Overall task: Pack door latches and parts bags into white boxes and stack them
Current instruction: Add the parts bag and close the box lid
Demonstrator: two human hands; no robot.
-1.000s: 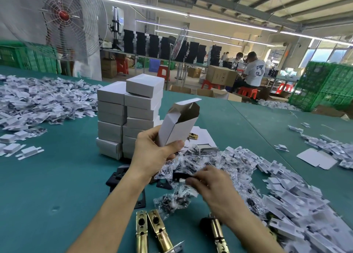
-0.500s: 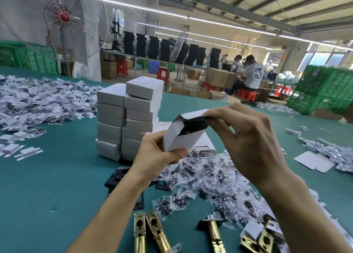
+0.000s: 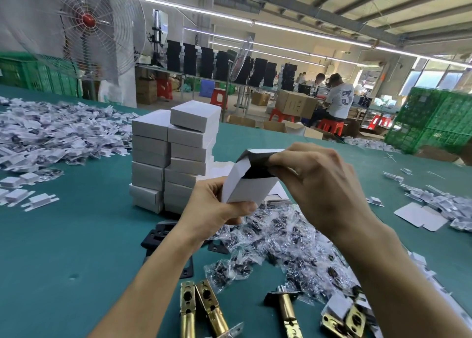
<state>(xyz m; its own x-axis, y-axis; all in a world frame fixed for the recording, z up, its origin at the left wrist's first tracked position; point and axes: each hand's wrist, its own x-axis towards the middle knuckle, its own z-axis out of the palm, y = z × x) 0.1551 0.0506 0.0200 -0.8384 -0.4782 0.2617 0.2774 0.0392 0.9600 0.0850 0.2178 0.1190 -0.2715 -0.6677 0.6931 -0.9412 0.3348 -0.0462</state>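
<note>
At six o'clock, nearest the camera, brass door latches point(image 3: 212, 309) lie on the green table point(image 3: 63, 248). Two lie side by side and a third lies toward five o'clock. Further round at five o'clock, brass plates point(image 3: 344, 321) sit among bits of white card.

Just beyond, from the centre out to four o'clock, spreads a heap of clear parts bags point(image 3: 281, 240) with dark hardware inside. Black plates point(image 3: 158, 235) lie at its seven o'clock edge, partly under the left forearm.

Above the heap the hands meet at the centre. The left hand point(image 3: 212, 210) grips the lower end of a white box point(image 3: 249, 187), fingers wrapped behind it and thumb across its front. The box is tilted, its open mouth toward one o'clock. The right hand point(image 3: 321, 184) reaches in from three o'clock, fingers curled, thumb and fingertips pinching at that mouth. Something dark shows there; I cannot tell whether it is a bag or shadow.

Behind the box at ten o'clock stands a stack of closed white boxes point(image 3: 173, 154), two columns touching, the top right one skewed. Loose white card pieces point(image 3: 51, 136) are heaped at nine o'clock.

Farthest off are a fan point(image 3: 89, 23) at eleven o'clock, a seated person point(image 3: 339, 100) at one o'clock and green crates point(image 3: 434, 118) at two o'clock.
</note>
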